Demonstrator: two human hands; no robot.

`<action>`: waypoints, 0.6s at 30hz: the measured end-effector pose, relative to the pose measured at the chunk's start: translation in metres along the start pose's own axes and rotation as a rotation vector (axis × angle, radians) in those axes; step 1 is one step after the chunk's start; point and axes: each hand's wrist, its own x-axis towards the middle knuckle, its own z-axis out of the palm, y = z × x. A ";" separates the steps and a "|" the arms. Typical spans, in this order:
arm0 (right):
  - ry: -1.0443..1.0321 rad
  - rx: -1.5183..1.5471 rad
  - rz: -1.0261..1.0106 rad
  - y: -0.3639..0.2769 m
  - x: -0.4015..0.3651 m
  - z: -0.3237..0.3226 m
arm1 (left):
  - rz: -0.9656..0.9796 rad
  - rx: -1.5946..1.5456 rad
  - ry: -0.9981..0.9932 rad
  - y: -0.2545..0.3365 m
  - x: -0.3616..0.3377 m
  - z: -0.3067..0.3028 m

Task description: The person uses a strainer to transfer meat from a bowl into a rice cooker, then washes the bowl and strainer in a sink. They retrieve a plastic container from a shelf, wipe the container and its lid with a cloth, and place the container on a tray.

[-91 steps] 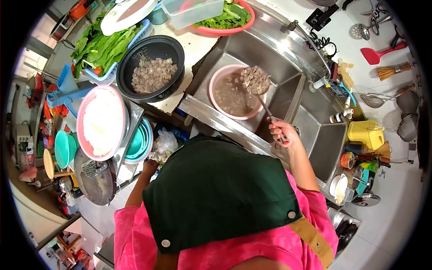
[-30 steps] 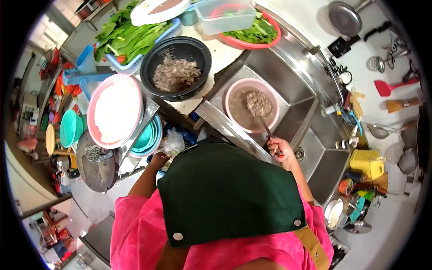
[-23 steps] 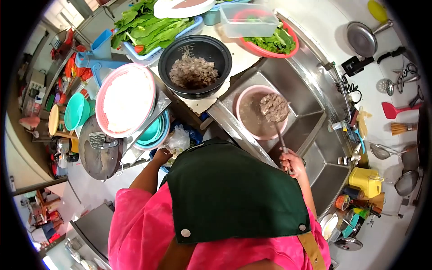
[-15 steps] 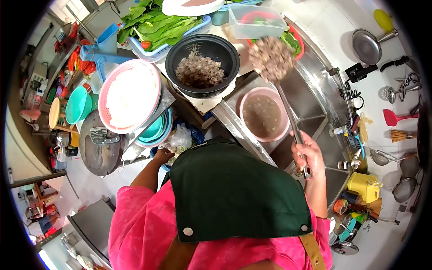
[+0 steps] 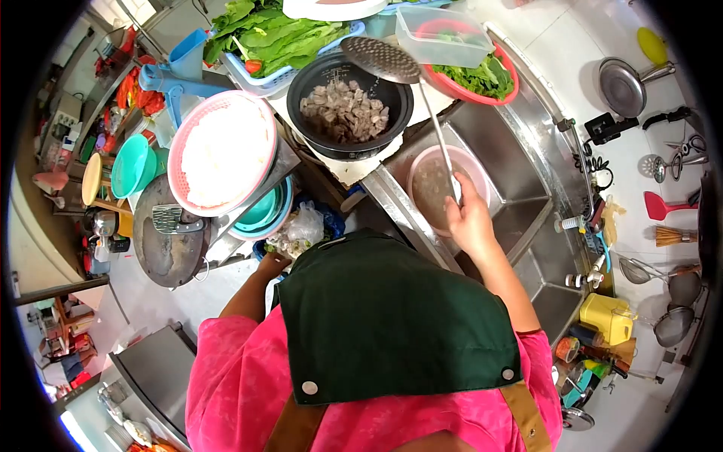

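Note:
My right hand (image 5: 471, 215) is closed round the handle of a skimmer (image 5: 380, 60). The perforated head is tilted with its underside showing, above the far right rim of a black inner pot (image 5: 350, 154). Browned chunks of meat (image 5: 344, 113) lie heaped in that pot. Below the skimmer handle, a pink basin (image 5: 488, 197) of cloudy liquid stands in the steel sink. My left hand (image 5: 273, 264) is low beside the apron, close to a clear plastic bag (image 5: 305, 224) of scraps; its fingers are too small and partly hidden to read.
A pink colander (image 5: 177, 162) of white food stands left of the pot, near a round board (image 5: 169, 256) with a slotted turner (image 5: 175, 218). Leafy greens fill a blue basket (image 5: 263, 87) behind. A clear container (image 5: 444, 38) rests over a red basket (image 5: 512, 87). Utensils hang at the right.
My right hand has swung the skimmer left from above the sink to the black pot and tipped it. The meat it carried has left it, and the pot's heap is larger.

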 end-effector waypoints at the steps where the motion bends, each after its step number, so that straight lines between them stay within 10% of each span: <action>1: 0.013 0.059 0.094 0.003 -0.005 -0.003 | 0.000 0.001 -0.003 -0.002 -0.001 0.000; 7: 0.308 0.119 0.144 0.101 -0.067 -0.003 | -0.022 -0.022 -0.037 -0.002 -0.003 -0.004; 18: -0.109 -0.480 0.557 0.231 -0.059 0.036 | -0.052 0.045 -0.110 0.039 -0.019 -0.012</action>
